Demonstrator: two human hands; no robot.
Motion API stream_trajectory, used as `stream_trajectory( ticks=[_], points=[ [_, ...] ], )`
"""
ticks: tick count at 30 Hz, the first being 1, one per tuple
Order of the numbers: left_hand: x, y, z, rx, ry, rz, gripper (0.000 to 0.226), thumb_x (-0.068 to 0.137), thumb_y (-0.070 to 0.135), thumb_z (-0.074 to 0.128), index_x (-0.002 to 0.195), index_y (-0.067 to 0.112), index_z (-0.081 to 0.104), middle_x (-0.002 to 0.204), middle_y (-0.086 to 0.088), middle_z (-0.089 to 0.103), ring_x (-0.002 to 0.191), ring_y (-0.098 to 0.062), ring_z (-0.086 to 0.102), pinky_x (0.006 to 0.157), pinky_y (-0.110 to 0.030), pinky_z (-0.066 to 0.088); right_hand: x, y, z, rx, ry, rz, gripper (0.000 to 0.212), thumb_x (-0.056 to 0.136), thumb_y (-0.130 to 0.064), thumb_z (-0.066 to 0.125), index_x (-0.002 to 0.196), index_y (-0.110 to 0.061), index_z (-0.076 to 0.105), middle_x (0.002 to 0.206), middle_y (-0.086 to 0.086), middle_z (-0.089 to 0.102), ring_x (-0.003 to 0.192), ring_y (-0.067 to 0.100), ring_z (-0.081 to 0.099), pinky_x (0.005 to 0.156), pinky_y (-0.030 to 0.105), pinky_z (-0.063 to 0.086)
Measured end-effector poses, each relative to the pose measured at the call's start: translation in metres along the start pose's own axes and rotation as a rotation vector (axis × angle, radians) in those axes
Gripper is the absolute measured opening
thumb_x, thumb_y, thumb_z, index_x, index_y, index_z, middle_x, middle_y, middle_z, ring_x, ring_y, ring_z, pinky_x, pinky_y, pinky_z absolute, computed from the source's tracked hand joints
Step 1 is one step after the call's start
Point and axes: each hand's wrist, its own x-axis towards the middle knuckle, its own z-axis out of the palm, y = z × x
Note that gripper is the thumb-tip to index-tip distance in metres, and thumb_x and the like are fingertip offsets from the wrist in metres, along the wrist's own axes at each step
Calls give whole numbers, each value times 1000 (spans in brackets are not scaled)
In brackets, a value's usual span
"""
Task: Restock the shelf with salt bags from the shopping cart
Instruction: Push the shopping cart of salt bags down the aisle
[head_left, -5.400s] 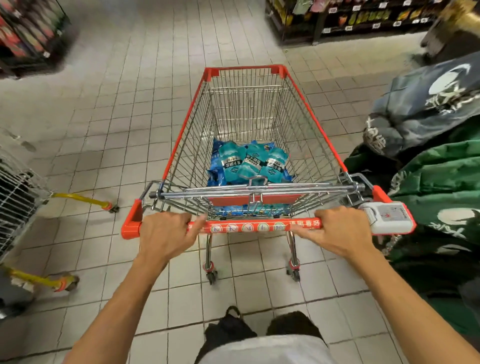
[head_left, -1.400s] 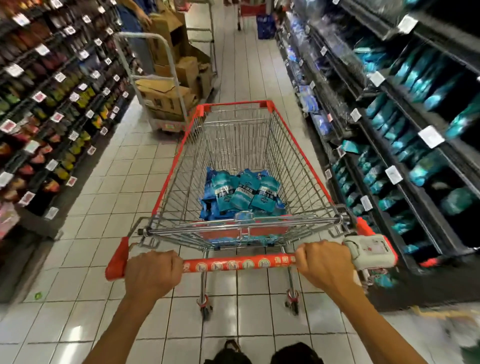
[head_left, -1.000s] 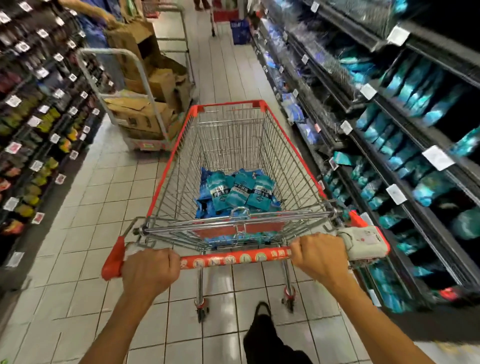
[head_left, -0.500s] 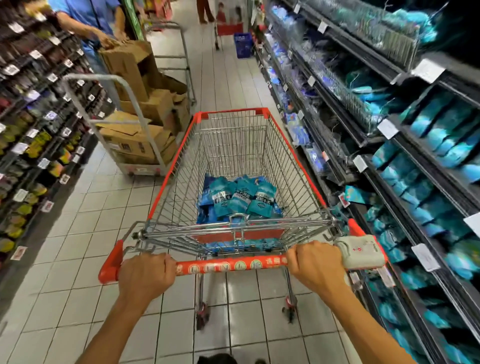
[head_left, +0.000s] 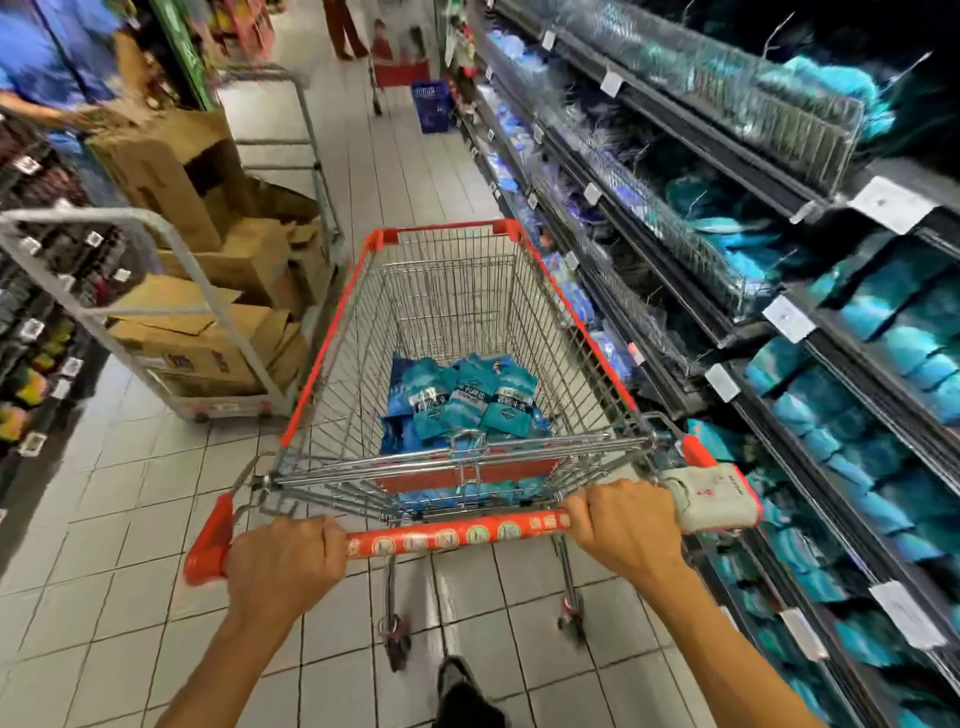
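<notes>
Gripping cart handle (head_left: 457, 535) — salt bags (head_left: 467, 400) beyond fingers (head_left: 332, 530)

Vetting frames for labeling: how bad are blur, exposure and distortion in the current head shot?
Head view: shelf at right dark and motion-smeared; stock trolley at left also blurred; salt bags, left hand and right hand fairly sharp; wide-angle bending toward the edges.

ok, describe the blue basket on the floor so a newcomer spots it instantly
Follow the tiled aisle straight past the front of the red-rimmed shopping cart to its far end. There, by the foot of the right-hand shelving, stands the blue basket. It is the only blue lattice-walled box on the floor; the red stand beside it is solid.
</notes>
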Motion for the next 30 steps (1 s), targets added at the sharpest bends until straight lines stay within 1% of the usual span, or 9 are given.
stream_trajectory(
  ticks=[3,6,9,13,15,19,25,28,30],
  points=[
    [39,-11,5,37,-22,68,44,83,27,30,53,12,59,38,-4,47,32,-22,47,48,-20,28,35,-3,10,-37,-51,31,43,75,-40,51,43,-20,30,40,-8,26,33,12,23,46,13,2],
    [79,-17,6,-18,-43,-29,35,79,37,32,50,23,47,40,-2,49,34,-24,50,42,-26,40,65,0,22,-88,-77,-45,47,84,-43,14,60,-22,48,56,-2,58,49,17,46,45,21,11],
    [109,-22,16,28,-35,77,41,82,31,28,52,18,53,40,-2,46,34,-18,34,45,-21,32,95,2,30,-62,-38,-67,54,78,-43,1,67,-24,50,69,0,67,59,22,57,47,24,10],
    [147,-26,25,52,40,128,38,81,26,31,53,14,52,39,4,34,35,-14,23,47,-15,21,133,6,33,-55,-83,-86,60,75,-42,-6,73,-24,51,72,-2,64,59,19,45,48,25,9],
    [164,-23,25,52,51,90,37,82,26,31,52,15,51,42,6,29,37,-14,22,50,-14,14,151,11,37,-74,-89,-94,58,78,-41,-2,73,-23,53,71,-2,64,58,18,45,48,25,9],
    [193,-12,29,-22,47,-36,35,79,30,35,46,21,42,37,6,42,32,-13,28,48,-11,14,179,24,44,-67,-35,-8,47,86,-43,31,54,-19,56,52,-2,61,44,17,43,46,22,7],
    [229,-10,42,-55,36,-92,44,82,33,35,44,18,50,40,-1,52,35,-25,50,45,-19,30,212,36,48,-2,6,-40,44,89,-40,35,53,-20,49,49,-2,58,42,18,48,44,19,22],
    [245,-16,45,-52,63,-71,47,83,31,35,44,15,54,42,-6,56,37,-27,55,45,-22,33,223,30,49,-13,-11,-107,44,85,-38,17,61,-23,50,58,0,63,49,21,55,49,22,25],
    [255,-24,48,-33,66,-59,51,84,32,33,45,12,57,42,-7,56,36,-28,55,46,-21,29,230,23,48,5,6,-74,38,82,-33,34,52,-19,53,46,0,58,39,21,54,46,21,26]
  ],
)
